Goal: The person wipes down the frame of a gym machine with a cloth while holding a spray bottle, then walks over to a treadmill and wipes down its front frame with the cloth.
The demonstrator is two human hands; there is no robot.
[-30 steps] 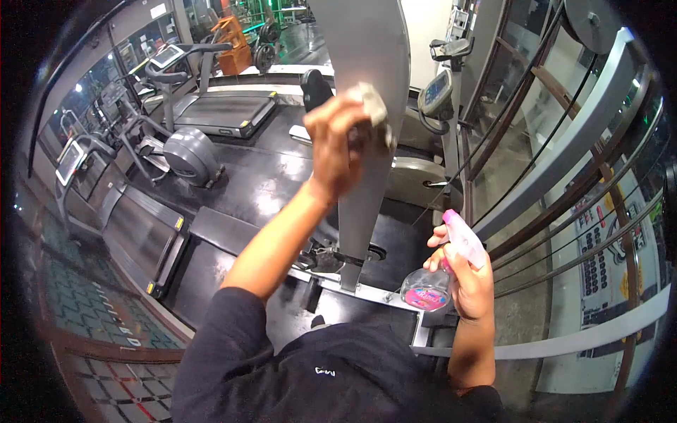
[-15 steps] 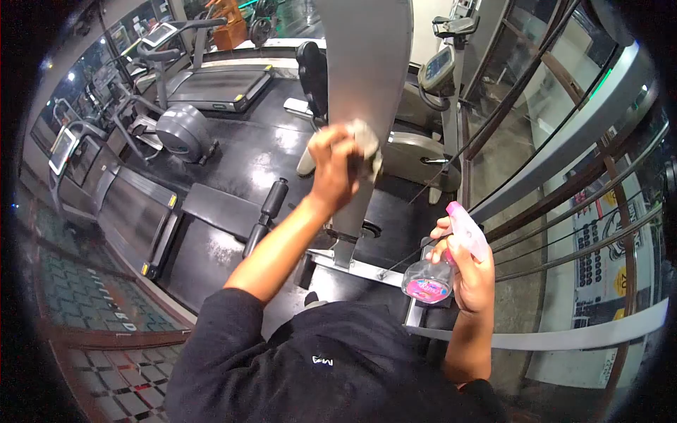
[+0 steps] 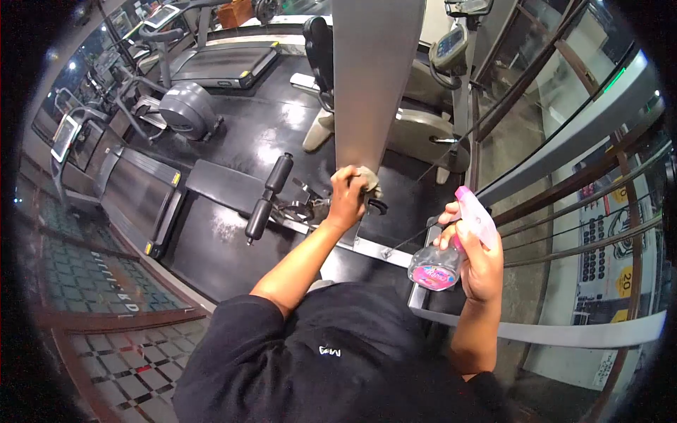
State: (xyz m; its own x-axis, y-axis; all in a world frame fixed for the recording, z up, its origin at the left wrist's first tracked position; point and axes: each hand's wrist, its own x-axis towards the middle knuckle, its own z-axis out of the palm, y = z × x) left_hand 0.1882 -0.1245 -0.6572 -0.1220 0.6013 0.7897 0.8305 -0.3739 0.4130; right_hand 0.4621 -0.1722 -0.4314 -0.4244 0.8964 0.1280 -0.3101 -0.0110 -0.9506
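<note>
My left hand point(image 3: 348, 197) is closed around a crumpled pale cloth point(image 3: 370, 181) and presses it against the lower part of a wide grey metal column point(image 3: 367, 84). Part of the cloth is hidden behind my fingers. Off to the right, my right hand point(image 3: 479, 262) grips a spray bottle point(image 3: 434, 271) by its neck. The bottle has a clear body, a pink label and a pink-and-white trigger head, and it is held slightly tilted, well apart from the column.
A padded bench point(image 3: 222, 187) with black foam rollers point(image 3: 270, 199) lies left of the column. Treadmills point(image 3: 137, 194) and an elliptical trainer point(image 3: 187, 109) stand further left. An exercise bike point(image 3: 427, 134) is behind the column. A curved grey frame bar point(image 3: 564, 151) and cables run along the right.
My left hand has moved down the column with the cloth. My right hand and the spray bottle have shifted slightly right and up in view, and the view itself has moved a little.
</note>
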